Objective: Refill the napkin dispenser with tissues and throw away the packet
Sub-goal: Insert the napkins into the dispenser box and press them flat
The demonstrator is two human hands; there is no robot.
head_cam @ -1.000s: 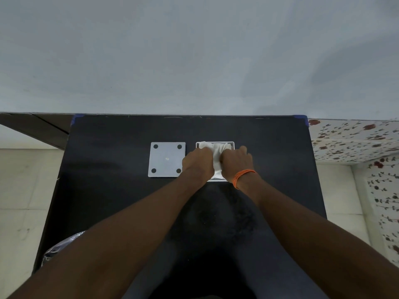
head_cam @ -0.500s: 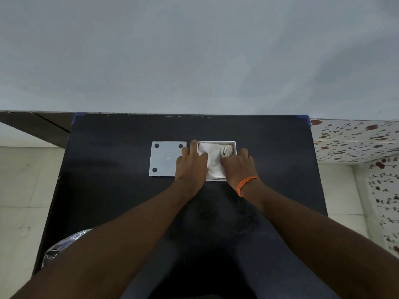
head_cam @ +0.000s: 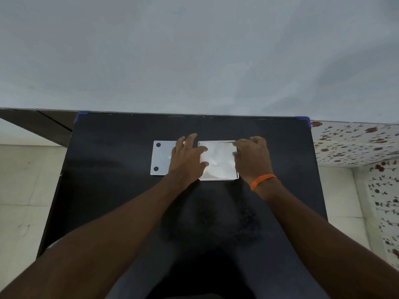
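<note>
A white square napkin dispenser box [head_cam: 218, 178] lies open on the black table [head_cam: 108, 190], with white tissues [head_cam: 218, 160] spread flat inside it. Its flat lid [head_cam: 160, 158], white with dark round feet, lies just to the left. My left hand [head_cam: 186, 157] rests at the box's left edge, fingers spread, partly over the lid. My right hand [head_cam: 252, 159], with an orange band on the wrist, sits at the box's right edge, fingertips on the tissues. Neither hand grips anything. No packet is in view.
The table's far edge meets a grey wall. Pale floor tiles [head_cam: 21, 190] lie to the left and flower-patterned tiles [head_cam: 356, 143] to the right. A crinkled plastic bag barely peeks out from under my left forearm at the table's near left corner.
The hands have moved apart from the middle of the box to its two sides. The bunched tissues now lie flat in the box.
</note>
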